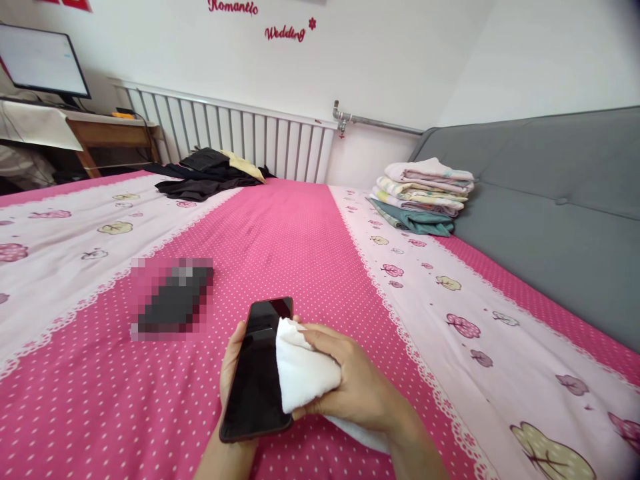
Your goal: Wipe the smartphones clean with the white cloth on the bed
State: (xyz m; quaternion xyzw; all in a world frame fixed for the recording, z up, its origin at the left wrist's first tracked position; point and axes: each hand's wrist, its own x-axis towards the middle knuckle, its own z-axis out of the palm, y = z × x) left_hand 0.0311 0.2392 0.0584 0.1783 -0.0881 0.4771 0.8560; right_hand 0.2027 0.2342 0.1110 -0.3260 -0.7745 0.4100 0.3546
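A black smartphone with a dark screen lies in my left hand, which grips it from underneath with the thumb on its left edge. My right hand is closed on a folded white cloth and presses it against the right side of the phone's screen. Both hands hover low over a pink dotted bedsheet.
A blurred dark object lies on the sheet to the left. Dark clothes are piled at the far side by a white radiator. Folded towels are stacked against a grey headboard. A desk with a monitor stands far left.
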